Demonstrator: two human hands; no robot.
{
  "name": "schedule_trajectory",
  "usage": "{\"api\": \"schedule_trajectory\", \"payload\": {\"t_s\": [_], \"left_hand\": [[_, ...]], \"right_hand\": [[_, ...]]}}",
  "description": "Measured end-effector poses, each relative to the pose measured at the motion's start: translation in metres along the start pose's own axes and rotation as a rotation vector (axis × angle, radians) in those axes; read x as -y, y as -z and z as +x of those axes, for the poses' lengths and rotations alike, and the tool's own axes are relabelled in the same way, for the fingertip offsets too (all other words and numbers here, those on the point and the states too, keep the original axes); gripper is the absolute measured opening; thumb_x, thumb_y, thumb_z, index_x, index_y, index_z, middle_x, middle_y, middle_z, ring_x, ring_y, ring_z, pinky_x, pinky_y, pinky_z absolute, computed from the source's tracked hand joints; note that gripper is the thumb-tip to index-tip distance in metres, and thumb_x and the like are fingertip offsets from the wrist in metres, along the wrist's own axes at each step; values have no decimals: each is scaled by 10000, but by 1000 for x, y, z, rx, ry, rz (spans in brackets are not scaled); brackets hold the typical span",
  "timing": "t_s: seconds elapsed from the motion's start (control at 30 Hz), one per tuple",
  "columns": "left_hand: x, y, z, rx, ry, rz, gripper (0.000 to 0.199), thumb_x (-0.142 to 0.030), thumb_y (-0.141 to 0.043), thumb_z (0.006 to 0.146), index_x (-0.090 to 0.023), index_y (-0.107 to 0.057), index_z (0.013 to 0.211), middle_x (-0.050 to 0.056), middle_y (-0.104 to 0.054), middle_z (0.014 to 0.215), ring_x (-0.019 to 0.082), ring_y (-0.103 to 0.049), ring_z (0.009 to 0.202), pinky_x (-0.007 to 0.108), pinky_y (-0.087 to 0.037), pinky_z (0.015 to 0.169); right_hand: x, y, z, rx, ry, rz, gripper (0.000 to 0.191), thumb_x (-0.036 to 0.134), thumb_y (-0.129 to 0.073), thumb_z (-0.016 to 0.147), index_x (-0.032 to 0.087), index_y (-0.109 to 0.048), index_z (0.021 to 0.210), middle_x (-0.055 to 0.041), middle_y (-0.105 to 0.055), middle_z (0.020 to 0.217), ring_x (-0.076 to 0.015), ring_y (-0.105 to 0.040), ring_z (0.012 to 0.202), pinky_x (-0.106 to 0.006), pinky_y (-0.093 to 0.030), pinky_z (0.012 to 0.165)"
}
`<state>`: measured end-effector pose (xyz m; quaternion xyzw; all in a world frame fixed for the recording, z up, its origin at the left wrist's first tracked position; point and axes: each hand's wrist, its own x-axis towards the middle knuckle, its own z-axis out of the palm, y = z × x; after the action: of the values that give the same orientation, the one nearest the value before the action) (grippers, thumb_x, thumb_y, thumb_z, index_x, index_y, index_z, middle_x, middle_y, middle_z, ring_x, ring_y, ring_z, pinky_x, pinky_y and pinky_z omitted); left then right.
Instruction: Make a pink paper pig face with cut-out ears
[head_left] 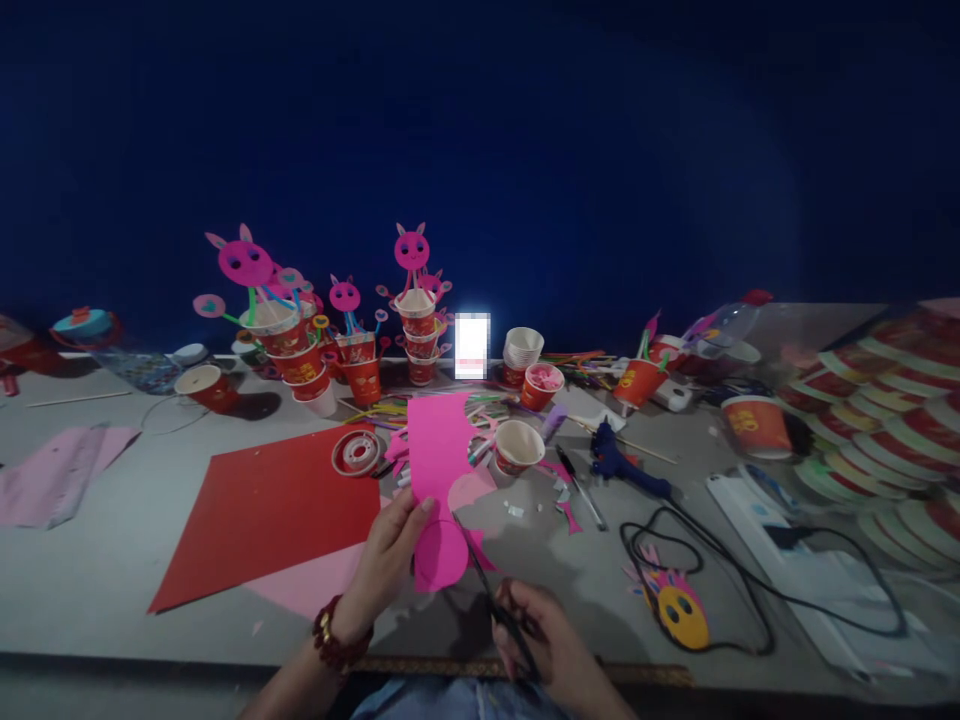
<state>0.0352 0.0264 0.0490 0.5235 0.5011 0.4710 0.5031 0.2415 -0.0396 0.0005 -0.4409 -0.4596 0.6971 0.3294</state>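
My left hand (394, 545) pinches a long piece of bright pink paper (436, 440) by its left edge, with a beaded bracelet on the wrist. A circle is drawn on the paper's lower end, and its outer edge there is partly cut round. In my right hand (536, 630) is a pair of dark scissors (510, 625), fingers wrapped round the handles. The scissor blades lie along the right side of the circle, against the paper. A pink offcut hangs or lies just right of the blades; I cannot tell whether it is still attached.
A red sheet (277, 505) lies at left. Cups with pink paper faces (412, 250) stand at the back. A paper cup (519, 447), a pen (581, 488) and a blue glue gun (626, 465) with a looping cord are to the right. Stacked cups (892, 420) fill the far right.
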Motion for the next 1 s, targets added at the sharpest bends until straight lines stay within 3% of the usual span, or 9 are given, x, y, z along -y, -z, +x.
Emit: {"api": "schedule_trajectory", "payload": {"t_s": [0.2,0.33,0.6,0.8,1.0], "left_hand": [[-7,5,0,91,-42,96,292,-445,-513,972,-189,-637,908,6,-618,802,150,-524,727,219,-434,667],[-8,6,1,116,-42,99,300,-447,-505,976,-184,-646,940,21,-627,836,150,-516,721,222,-436,663],[-6,4,-1,91,17,88,314,-472,-513,965,-189,-625,887,-1,-578,712,122,-437,561,200,-352,498],[-7,6,0,105,-3,94,316,-473,-514,965,-187,-647,946,30,-633,821,146,-502,654,217,-405,569],[-9,7,3,115,-24,109,301,-443,-513,972,-189,-591,830,11,-583,762,138,-468,648,215,-379,572]], "right_hand": [[6,-3,2,17,-20,61,620,794,-687,637,223,-467,739,81,-488,538,-78,-434,439,-200,-339,449],[7,-4,3,11,-29,81,665,830,-693,588,221,-451,704,95,-447,496,-65,-398,410,-199,-311,435],[5,-4,3,27,-11,92,671,851,-644,625,219,-451,737,83,-470,483,-62,-387,402,-195,-267,421],[4,-5,3,-5,-29,105,673,839,-683,591,222,-450,726,84,-458,502,-69,-401,413,-204,-290,429],[1,-3,3,1,0,82,658,838,-669,607,222,-460,705,84,-439,510,-72,-395,414,-210,-317,435]]}}
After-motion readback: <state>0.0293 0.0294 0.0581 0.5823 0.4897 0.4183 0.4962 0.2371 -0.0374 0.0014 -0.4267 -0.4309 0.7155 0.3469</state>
